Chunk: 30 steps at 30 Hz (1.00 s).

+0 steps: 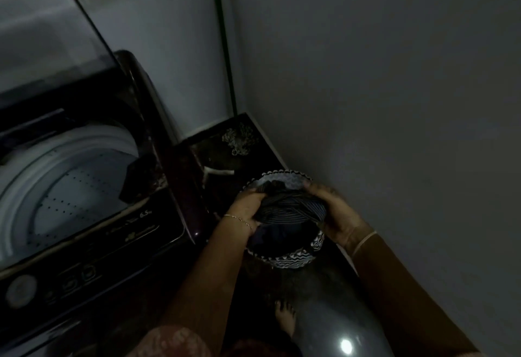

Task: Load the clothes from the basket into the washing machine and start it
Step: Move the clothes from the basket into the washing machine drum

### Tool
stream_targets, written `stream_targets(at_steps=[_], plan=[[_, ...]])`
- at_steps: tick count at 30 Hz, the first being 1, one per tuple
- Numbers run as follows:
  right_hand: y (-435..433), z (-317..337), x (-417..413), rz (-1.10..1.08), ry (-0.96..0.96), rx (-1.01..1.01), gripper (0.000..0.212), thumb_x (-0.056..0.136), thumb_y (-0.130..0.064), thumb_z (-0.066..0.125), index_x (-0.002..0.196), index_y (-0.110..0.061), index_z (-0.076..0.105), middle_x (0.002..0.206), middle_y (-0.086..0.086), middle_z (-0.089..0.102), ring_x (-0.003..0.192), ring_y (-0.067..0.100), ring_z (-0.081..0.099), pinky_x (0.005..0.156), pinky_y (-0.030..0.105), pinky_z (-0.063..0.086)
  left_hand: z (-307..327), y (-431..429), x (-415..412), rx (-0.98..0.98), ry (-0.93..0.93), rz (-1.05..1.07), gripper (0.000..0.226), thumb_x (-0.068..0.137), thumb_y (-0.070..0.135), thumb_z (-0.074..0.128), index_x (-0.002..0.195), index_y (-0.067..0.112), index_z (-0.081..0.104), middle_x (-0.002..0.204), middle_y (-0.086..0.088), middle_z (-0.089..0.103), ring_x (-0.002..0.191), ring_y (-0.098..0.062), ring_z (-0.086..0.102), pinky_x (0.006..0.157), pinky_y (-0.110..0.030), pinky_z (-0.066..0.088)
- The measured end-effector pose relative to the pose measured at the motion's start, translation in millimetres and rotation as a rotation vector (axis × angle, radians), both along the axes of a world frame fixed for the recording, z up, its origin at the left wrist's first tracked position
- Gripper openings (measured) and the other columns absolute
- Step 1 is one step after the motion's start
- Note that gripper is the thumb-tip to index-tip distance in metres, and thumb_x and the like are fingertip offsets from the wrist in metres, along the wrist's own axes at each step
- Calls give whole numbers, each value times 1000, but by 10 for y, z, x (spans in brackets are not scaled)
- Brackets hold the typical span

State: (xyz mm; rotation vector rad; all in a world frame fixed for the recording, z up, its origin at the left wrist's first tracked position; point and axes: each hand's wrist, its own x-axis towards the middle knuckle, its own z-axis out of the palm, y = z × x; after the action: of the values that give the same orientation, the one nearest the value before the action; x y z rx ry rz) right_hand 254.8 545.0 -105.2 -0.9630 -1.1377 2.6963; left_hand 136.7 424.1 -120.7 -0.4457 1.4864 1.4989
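Observation:
A round basket (293, 261) with a black-and-white zigzag pattern stands on the floor by the right wall. Over it, my left hand (246, 206) and my right hand (332, 213) both grip a bundle of dark striped clothes (290, 210). More dark cloth lies deeper in the basket. To the left stands a dark top-loading washing machine (158, 224) with its lid (42, 32) raised. Its white perforated drum (70, 184) is in view, and a dark piece of cloth (138, 179) hangs over the drum's right rim.
The machine's control panel (56, 280) with a round knob and buttons faces me at lower left. A grey wall (394, 103) closes the right side. A pale tangled object (239, 138) and a white hose piece (220, 172) lie in the corner. My bare foot (284, 317) rests on the dark glossy floor.

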Motion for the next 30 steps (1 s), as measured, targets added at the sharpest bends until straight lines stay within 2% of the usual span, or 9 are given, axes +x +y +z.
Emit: stream_targets(at_steps=[3, 5, 9, 12, 14, 18, 21, 24, 30], plan=[[-13, 69, 84, 80, 12, 190, 30, 69, -2, 74, 61, -14, 46, 80, 11, 65, 81, 24, 64, 72, 30, 57, 219, -63, -4, 25, 107, -17, 38, 89, -13, 37, 115, -1, 62, 90, -16, 65, 75, -28, 63, 59, -27, 56], [-40, 99, 118, 109, -33, 337, 37, 64, 6, 78, 65, -13, 45, 88, 15, 59, 87, 26, 60, 78, 33, 56, 396, -91, 2, 51, 173, -39, 44, 88, -15, 34, 116, 3, 62, 86, -12, 65, 74, -25, 62, 63, -27, 53], [-103, 115, 119, 91, -116, 573, 54, 63, 19, 76, 107, 3, 49, 98, 15, 61, 92, 20, 61, 66, 11, 53, 802, -146, -7, 152, 285, -95, 48, 79, -19, 39, 116, 2, 63, 85, -9, 67, 76, -22, 63, 62, -24, 53], [-117, 117, 113, 201, -189, 682, 96, 59, 3, 84, 139, -4, 32, 125, 11, 51, 117, 28, 53, 89, 27, 52, 1096, -139, -14, 222, 350, -146, 48, 78, -21, 43, 114, 3, 62, 92, -10, 67, 83, -23, 63, 69, -27, 53], [-112, 155, 78, 267, -248, 794, 102, 62, -3, 84, 145, -17, 26, 132, 1, 46, 122, 25, 50, 101, 38, 45, 1296, -123, -18, 267, 405, -174, 50, 78, -22, 43, 116, 4, 62, 93, -9, 67, 84, -21, 63, 72, -27, 54], [-3, 128, -65, 317, -182, 898, 134, 35, -37, 93, 149, -23, 22, 148, -2, 37, 133, 20, 41, 107, 47, 42, 1659, -116, -22, 378, 526, -200, 49, 79, -22, 44, 114, 5, 64, 90, -6, 67, 82, -17, 63, 73, -24, 54], [-60, 367, -156, 344, -157, 852, 122, 38, -36, 96, 141, -20, 34, 139, -4, 47, 126, 20, 48, 104, 45, 45, 1902, -130, -20, 532, 599, -183, 43, 81, -21, 45, 105, 8, 66, 90, -5, 69, 81, -15, 65, 75, -23, 56], [-88, 494, -280, 232, -106, 810, 103, 52, -17, 93, 138, -17, 37, 132, -3, 51, 119, 18, 51, 102, 42, 46, 2146, -123, -38, 647, 675, -173, 44, 81, -22, 45, 92, 12, 70, 83, 0, 72, 78, -12, 66, 74, -22, 56], [-108, 937, -548, 16, -133, 802, 28, 95, -8, 54, 122, -3, 57, 117, 11, 61, 105, 31, 59, 92, 44, 50, 2489, -81, -118, 779, 745, -168, 48, 80, -23, 46, 87, 15, 74, 85, -2, 72, 81, -15, 67, 78, -26, 56]])
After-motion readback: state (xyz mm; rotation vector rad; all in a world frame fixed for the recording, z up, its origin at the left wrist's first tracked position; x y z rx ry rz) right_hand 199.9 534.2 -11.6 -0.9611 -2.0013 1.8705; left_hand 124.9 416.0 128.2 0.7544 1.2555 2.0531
